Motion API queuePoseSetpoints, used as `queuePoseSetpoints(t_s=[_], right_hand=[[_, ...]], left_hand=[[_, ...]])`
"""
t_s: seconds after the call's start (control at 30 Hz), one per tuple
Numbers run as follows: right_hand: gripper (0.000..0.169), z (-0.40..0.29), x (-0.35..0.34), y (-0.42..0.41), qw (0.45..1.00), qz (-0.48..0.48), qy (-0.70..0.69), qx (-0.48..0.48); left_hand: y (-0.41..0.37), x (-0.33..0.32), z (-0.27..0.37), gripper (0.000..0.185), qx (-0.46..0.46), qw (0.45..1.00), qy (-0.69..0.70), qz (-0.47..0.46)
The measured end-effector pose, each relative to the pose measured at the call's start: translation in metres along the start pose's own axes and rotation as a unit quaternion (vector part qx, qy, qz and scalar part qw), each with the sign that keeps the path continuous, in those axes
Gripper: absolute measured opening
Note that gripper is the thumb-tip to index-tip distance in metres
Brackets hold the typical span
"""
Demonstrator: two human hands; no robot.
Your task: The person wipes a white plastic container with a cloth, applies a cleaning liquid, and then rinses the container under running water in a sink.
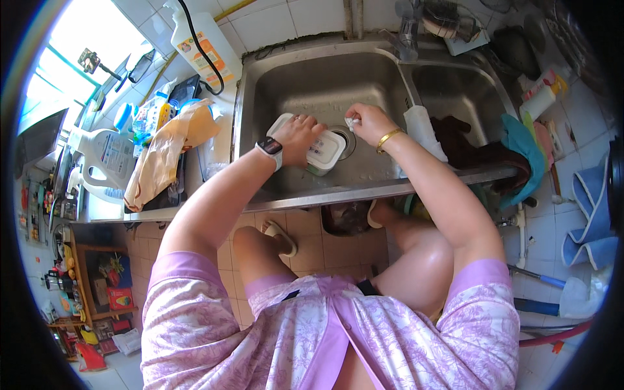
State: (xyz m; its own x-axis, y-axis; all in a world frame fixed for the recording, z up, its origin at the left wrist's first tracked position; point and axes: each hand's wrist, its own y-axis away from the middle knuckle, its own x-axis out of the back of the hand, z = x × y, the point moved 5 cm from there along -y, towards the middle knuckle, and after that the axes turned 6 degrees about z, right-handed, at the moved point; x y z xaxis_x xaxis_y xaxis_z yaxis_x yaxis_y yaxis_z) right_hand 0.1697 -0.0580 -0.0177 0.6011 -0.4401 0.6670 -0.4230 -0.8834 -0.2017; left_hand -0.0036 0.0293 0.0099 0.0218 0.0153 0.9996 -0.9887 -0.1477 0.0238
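In the larger basin of a stainless steel sink, my left hand grips a rectangular food container with a white lid from above. The palm hides the lid's middle; printing shows near the fingers. My right hand pinches a small crumpled white wad, perhaps tissue, just above the basin floor. It is to the right of the container and apart from it. Partly beneath the container's right end lies the round drain. Water drops dot the steel around it.
A white cloth or paper hangs over the divider. Dark brown fabric and a teal cloth drape over the smaller basin. The faucet stands behind. Bottles, including a large white jug, and an orange-tan bag crowd the left counter.
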Motion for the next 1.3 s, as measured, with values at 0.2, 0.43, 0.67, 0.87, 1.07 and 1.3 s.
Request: queuePoseSetpoints(t_s=[0.2,0.43,0.67,0.87,1.07,1.3], right_hand=[[0.012,-0.073,0.021,0.026,0.976,-0.026,-0.072,0.203],[0.007,-0.077,0.042,0.002,0.967,0.099,0.027,0.234],[0.005,-0.03,0.037,-0.03,0.969,0.164,-0.182,-0.036],[0.014,-0.046,0.057,-0.004,0.928,0.103,-0.351,-0.065],[0.023,-0.053,0.046,0.019,0.978,0.094,-0.186,0.014],[0.017,-0.063,0.053,-0.001,0.977,0.184,-0.082,0.07]], left_hand=[[0.006,0.027,-0.011,0.083,0.162,0.97,0.057,0.172],[0.006,0.055,0.002,0.083,0.082,0.944,0.071,0.31],[0.008,0.061,-0.002,0.084,0.089,0.939,0.059,0.326],[0.014,0.057,0.0,0.084,0.092,0.932,0.08,0.341],[0.014,0.064,0.005,0.083,0.087,0.922,0.104,0.364],[0.013,0.06,0.008,0.086,0.075,0.927,0.108,0.352]])
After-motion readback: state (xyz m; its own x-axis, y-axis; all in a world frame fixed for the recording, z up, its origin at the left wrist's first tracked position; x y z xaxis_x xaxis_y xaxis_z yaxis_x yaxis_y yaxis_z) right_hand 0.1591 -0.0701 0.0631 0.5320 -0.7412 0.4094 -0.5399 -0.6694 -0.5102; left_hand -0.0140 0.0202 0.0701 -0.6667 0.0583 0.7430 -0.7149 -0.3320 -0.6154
